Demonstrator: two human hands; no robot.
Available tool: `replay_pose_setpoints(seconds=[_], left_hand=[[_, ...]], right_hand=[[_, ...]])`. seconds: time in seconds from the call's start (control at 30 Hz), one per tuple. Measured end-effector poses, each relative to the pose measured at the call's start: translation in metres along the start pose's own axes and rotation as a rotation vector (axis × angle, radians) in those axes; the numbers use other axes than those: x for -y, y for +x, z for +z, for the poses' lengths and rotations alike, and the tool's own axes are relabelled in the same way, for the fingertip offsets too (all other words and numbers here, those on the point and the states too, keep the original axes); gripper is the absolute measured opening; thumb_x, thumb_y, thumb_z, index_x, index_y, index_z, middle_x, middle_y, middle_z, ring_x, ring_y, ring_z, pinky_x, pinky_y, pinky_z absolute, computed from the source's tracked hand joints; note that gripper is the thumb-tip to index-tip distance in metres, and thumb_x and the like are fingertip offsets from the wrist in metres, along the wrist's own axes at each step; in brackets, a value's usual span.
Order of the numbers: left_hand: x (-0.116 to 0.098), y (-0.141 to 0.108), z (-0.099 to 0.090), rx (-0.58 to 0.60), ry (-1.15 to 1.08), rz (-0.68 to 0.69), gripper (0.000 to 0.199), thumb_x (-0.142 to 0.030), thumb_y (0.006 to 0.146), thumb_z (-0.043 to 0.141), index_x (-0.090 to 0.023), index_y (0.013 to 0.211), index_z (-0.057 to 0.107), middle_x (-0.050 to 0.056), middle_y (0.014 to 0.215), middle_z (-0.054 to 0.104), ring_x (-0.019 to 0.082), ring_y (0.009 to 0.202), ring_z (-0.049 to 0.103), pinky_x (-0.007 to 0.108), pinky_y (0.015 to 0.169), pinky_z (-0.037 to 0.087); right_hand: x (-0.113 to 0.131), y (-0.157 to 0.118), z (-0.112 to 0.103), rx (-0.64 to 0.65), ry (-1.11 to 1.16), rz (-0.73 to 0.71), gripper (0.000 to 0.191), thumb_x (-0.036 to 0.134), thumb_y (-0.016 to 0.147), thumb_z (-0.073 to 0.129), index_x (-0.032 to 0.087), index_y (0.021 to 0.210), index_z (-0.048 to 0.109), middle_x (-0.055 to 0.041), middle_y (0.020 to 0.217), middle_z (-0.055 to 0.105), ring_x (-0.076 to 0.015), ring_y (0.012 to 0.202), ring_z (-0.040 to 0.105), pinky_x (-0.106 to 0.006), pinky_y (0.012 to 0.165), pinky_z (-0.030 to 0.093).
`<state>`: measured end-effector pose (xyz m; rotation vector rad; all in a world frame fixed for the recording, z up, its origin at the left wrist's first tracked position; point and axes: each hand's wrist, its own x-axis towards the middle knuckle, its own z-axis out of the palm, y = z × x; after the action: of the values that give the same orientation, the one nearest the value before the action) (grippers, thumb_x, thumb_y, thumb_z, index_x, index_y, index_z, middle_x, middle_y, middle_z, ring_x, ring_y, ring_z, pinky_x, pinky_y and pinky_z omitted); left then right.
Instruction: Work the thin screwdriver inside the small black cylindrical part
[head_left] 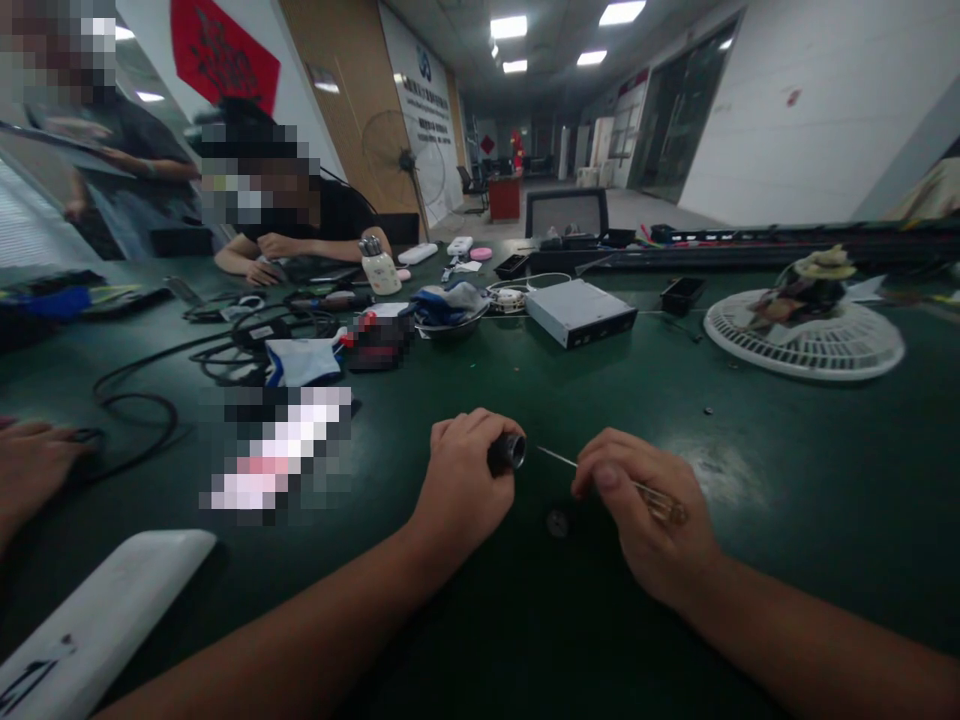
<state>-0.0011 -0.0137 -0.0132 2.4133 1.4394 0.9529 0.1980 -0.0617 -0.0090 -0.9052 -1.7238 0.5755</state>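
My left hand point(465, 475) grips a short dark metal cylinder point(507, 453), its open end facing right. My right hand point(637, 510) holds a small screwdriver point(660, 503) with an amber translucent handle. The screwdriver's thin shaft point(556, 457) points left toward the cylinder's end, and I cannot tell whether its tip touches it. Just below the gap between my hands, a small dark round part point(557, 522) lies on the green table point(787, 560). A tiny dark item point(708, 410) rests farther right.
A co-worker's hand point(34, 465) rests at the table's left, and a seated person point(300, 225) works across it. A silver metal box point(580, 312), tangled black cables point(225, 350), a white fan guard point(802, 340) and a white panel point(97, 620) are on the table.
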Motion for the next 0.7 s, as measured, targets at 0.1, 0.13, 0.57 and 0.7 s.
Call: replay_pose_setpoints(seconds=[0.1,0.13,0.57,0.7], left_hand=[[0.002,0.001,0.0,-0.008,-0.093,-0.078,0.032,0.001,0.077,0.054,-0.022,0.098,0.063,0.002,0.097,0.066,0.022,0.093,0.061,0.039,0.084,0.042],[0.002,0.002,0.0,-0.013,-0.12,-0.098,0.031,0.0,0.079,0.053,-0.021,0.1,0.062,0.002,0.097,0.065,0.021,0.091,0.06,0.038,0.082,0.044],[0.0,0.004,-0.001,-0.053,-0.182,-0.132,0.026,0.002,0.079,0.046,-0.019,0.091,0.055,0.001,0.087,0.058,0.019,0.082,0.055,0.033,0.075,0.042],[-0.002,0.004,-0.003,0.012,-0.197,-0.075,0.027,0.004,0.074,0.043,-0.019,0.082,0.053,0.001,0.084,0.055,0.019,0.082,0.052,0.034,0.073,0.039]], right_hand=[[0.0,0.0,0.001,0.033,-0.014,0.053,0.021,0.03,0.101,0.053,0.021,0.092,0.07,0.0019,0.066,0.064,-0.0124,0.055,0.06,-0.027,0.053,0.043],[0.002,0.0,0.002,0.079,-0.07,0.066,0.02,0.029,0.101,0.054,0.021,0.092,0.069,0.0019,0.065,0.064,-0.0128,0.056,0.06,-0.027,0.054,0.043],[-0.001,0.006,0.008,0.41,-0.22,0.127,0.025,0.0,0.08,0.064,0.022,0.088,0.056,0.0008,0.089,0.065,-0.0174,0.084,0.06,-0.031,0.072,0.046],[-0.007,0.006,0.005,0.313,-0.111,0.29,0.024,0.008,0.081,0.073,0.023,0.083,0.054,0.0019,0.092,0.07,-0.0182,0.084,0.067,-0.032,0.073,0.05]])
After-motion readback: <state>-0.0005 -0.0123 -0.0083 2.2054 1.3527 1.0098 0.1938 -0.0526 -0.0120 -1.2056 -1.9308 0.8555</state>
